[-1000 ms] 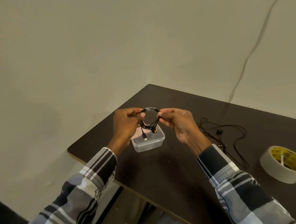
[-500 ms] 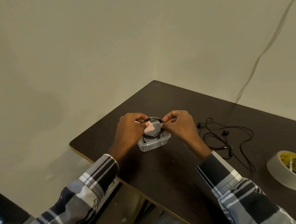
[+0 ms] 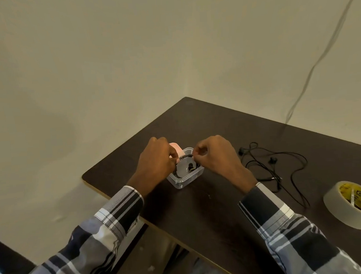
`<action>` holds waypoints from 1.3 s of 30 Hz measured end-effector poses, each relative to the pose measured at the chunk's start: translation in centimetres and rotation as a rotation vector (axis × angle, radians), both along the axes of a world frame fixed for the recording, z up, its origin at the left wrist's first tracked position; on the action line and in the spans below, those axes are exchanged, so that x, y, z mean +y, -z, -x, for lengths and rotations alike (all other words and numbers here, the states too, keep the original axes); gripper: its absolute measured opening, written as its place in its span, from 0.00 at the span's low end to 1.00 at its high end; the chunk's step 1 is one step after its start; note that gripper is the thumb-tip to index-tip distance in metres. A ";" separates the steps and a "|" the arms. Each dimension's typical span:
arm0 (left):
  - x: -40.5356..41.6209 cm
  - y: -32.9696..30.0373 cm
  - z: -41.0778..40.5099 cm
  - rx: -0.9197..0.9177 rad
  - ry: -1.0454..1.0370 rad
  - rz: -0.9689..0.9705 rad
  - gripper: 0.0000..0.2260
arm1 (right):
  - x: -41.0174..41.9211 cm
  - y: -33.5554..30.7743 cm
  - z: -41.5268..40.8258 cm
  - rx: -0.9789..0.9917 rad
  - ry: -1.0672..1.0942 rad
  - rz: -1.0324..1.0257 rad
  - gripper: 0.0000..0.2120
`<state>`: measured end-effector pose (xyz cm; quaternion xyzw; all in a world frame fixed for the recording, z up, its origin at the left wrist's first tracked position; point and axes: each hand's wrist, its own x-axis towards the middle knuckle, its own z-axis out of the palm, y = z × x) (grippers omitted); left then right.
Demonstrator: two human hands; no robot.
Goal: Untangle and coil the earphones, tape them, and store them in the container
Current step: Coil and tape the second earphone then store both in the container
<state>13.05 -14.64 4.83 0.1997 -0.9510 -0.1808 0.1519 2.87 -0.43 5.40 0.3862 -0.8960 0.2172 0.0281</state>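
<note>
The left hand (image 3: pixel 155 162) pinches the left side of the coiled earphones (image 3: pixel 186 165), which sit partly inside the clear container (image 3: pixel 185 180) on the dark surface (image 3: pixel 212 209). The right hand (image 3: pixel 216 155) pinches the coil's right side over the container's rim. The storing step looks under way; next, both hands should release. Right of the container lie loose earphones (image 3: pixel 271 166), then the tape roll (image 3: pixel 355 204).

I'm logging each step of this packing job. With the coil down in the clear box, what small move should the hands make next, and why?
Probably let go and lift away. The coiled earphones already lie inside the clear container, while the left hand and right hand pinch the coil at the rim. A second, loose set of earphones lies on the table near the tape roll.
</note>
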 end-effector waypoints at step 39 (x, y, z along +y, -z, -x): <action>16.2 3.6 11.8 0.295 0.405 -0.157 0.19 | 20.9 3.0 2.6 -0.193 0.442 0.224 0.21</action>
